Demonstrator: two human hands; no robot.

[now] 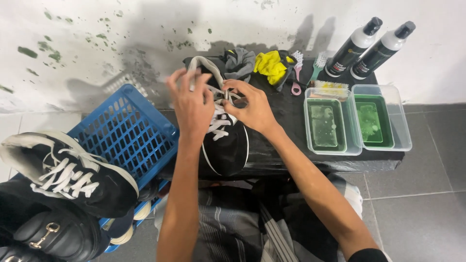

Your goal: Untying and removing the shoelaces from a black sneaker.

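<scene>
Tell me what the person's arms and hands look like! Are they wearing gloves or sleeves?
No gloves. Both the left hand and the right hand are bare, with no rings or watch showing. The forearms are bare too, long and slim. Only at the bottom edge, near the right elbow, does a bit of dark sleeve show.

Matt black cloth sneaker (224, 140) with white woven laces (219, 119), beside a glossy blue plastic basket (127, 133).

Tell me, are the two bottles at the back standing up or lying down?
Standing up. Both bottles rest on their bases on the black table by the wall, dark caps on top.
</scene>
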